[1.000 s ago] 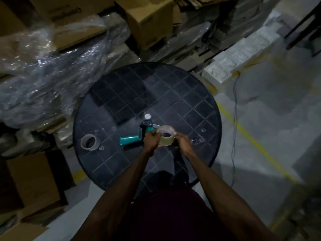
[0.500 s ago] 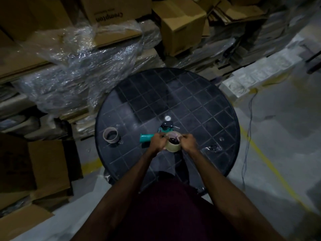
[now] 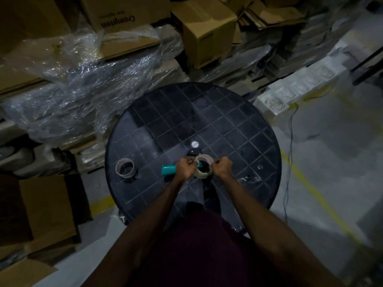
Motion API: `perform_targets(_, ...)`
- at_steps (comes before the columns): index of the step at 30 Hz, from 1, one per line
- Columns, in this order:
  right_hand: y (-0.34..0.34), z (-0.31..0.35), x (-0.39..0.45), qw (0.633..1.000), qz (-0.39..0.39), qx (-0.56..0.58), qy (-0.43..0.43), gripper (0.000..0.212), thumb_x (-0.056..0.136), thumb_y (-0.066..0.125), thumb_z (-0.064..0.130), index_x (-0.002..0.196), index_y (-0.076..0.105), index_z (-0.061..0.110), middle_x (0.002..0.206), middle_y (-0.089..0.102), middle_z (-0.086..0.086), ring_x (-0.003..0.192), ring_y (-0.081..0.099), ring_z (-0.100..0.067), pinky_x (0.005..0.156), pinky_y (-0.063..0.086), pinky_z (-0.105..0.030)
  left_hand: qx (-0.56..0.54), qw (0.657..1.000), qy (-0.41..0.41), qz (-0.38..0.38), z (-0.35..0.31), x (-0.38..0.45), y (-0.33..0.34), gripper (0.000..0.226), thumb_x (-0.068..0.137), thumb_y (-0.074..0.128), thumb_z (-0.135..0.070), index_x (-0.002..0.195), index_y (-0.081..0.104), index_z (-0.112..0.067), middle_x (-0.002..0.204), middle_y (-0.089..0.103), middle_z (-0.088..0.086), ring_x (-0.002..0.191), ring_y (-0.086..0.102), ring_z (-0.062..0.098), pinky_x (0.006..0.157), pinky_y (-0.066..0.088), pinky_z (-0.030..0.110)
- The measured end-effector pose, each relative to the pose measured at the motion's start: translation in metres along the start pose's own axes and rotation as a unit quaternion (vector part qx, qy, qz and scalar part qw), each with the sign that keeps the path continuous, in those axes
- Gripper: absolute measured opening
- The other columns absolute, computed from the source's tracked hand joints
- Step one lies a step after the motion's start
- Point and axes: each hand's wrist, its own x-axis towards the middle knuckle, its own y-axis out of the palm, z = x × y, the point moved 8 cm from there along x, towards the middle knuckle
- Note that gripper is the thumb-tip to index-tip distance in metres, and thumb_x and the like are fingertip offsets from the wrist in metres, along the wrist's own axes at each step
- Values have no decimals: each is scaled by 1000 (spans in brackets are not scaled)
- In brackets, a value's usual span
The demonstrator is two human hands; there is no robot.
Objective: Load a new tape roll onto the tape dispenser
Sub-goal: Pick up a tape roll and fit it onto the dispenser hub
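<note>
A clear tape roll [image 3: 202, 172] is held between both hands just above the tape dispenser, near the front of the round black table [image 3: 228, 121]. My left hand [image 3: 186, 169] grips the roll's left side and my right hand [image 3: 221, 167] grips its right side. The tape dispenser lies under the roll; its teal handle [image 3: 169, 170] sticks out to the left and its black head [image 3: 194, 152] shows behind the roll. The hands hide the dispenser's middle. An empty cardboard tape core [image 3: 125, 167] stands on the table's left side.
A small white disc [image 3: 194, 144] lies on the table behind the dispenser. Crumpled clear film [image 3: 250, 178] lies to the right. Cardboard boxes [image 3: 207, 32] and plastic-wrapped stacks [image 3: 83, 83] crowd the back and left. A cable [image 3: 289, 162] hangs right of the table.
The camera view has shifted, so the table sits further right in the frame. The hands keep their grip on the roll, which has come down closer over the dispenser.
</note>
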Motion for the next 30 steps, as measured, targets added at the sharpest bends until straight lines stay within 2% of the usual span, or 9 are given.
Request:
perform_targets(7,6,-1,11,999,-13,0,31,21,90,62,8,104,71,-5,104,72,-19,91,70,-26,63,41,-20,48,999,14,-13,-12,15,1,29,91,66,-24,115,71,-9,106,75,12,95,71,26,89,58,40)
perform_targets(12,13,-5,19,1000,-8,-10,23,23,88,67,14,102,71,-4,103,72,-20,91,69,-26,63,41,-23,101,995,10,-4,-5,20,2,22,89,69,-21,106,74,-8,97,77,10,85,73,23,83,60,40)
perform_targets(15,16,-6,19,1000,5,-21,0,26,89,68,18,99,72,-6,96,73,-20,83,67,-22,63,40,-23,132,991,18,-1,4,24,3,22,86,72,-25,100,77,-10,93,77,10,83,73,24,82,58,39)
perform_targets(17,15,-4,18,1000,8,-21,-15,25,90,68,19,100,73,-4,95,74,-19,78,63,-18,64,39,-23,133,991,17,-2,7,25,3,21,87,71,-25,100,77,-10,92,77,10,82,72,24,81,58,37)
perform_targets(22,14,-1,21,999,13,-26,-44,24,89,69,19,104,75,2,100,75,-19,89,70,-24,70,41,-20,138,990,16,13,5,24,4,21,88,69,-21,104,76,-10,93,77,10,84,73,23,81,59,35)
perform_targets(28,13,-12,25,999,22,-6,-23,23,85,73,17,104,75,5,96,76,-14,77,62,-12,69,41,-19,111,994,2,18,29,33,10,23,82,72,-29,96,77,-11,82,77,7,73,75,22,73,63,41)
perform_targets(30,13,-14,25,1000,25,6,-15,23,85,73,18,105,75,7,95,77,-12,77,62,-11,69,41,-18,102,995,-1,21,25,29,11,19,85,72,-21,100,77,-10,83,77,7,74,75,21,73,63,40)
